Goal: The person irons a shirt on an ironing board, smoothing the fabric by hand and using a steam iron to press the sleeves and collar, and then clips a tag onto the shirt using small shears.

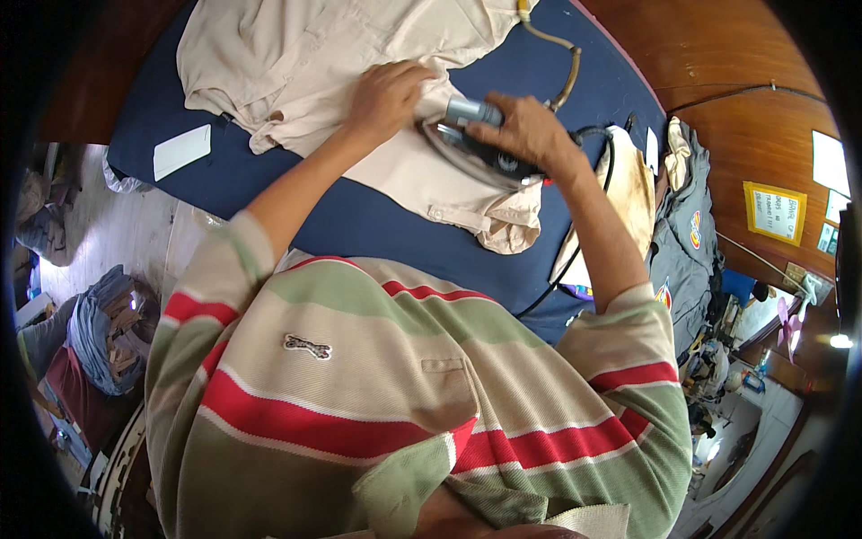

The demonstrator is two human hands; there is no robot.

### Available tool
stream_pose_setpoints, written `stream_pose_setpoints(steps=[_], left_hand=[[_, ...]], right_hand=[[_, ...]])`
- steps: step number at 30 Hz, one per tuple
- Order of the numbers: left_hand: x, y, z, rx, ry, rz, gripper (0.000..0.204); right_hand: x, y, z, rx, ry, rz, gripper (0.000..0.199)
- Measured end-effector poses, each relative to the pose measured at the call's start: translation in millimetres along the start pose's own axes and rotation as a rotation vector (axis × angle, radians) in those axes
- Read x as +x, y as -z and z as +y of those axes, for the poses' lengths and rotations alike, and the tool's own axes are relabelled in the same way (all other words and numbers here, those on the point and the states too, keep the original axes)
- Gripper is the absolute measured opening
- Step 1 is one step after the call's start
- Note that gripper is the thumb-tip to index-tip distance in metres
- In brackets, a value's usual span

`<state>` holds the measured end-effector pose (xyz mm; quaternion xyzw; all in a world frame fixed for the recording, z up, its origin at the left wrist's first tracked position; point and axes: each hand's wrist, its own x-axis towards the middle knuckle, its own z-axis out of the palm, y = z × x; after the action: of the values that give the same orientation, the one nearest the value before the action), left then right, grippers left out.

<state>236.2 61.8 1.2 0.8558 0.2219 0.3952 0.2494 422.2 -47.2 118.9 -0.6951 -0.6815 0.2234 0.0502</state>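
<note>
Blue table: a beige shirt spreads from its far edge toward its near edge. Over one sleeve, an iron is gripped by the right hand; the left hand touches the shirt, its grip unclear.

Lettered sign (yellow-edged) on wall

The cloth shirt is plain pale beige, the fabric-covered bench navy; the blurred pointed iron seems black-and-grey, the knit polo striped red, white, green, beige.
</note>
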Motion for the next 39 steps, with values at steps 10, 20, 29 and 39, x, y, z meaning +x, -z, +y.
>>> stream_pose_setpoints(steps=[10,20,29,39], left_hand=[[49.6,-48.1,-54.4,0.279,-0.06,-0.359,0.016],[-5.1,22.3,-2.9,0.283,-0.123,-0.186,0.024],[-154.9,102.0,21.0,-1.238,1.354,0.177,0.044],[-81.5,47.9,29.8,-0.772,1.216,0.232,0.019]], right_hand=[[-15.4,-6.9,-3.6,-0.006,-0.303,0.201,0.056],[-7.0,35.2,117.3,0.009,-0.392,0.544,0.07],[-146.3,55.6,207.4,-0.033,-0.736,0.484,0.074],[-180.1,34.6,214.5,-0.436,-0.609,0.743,0.058]])
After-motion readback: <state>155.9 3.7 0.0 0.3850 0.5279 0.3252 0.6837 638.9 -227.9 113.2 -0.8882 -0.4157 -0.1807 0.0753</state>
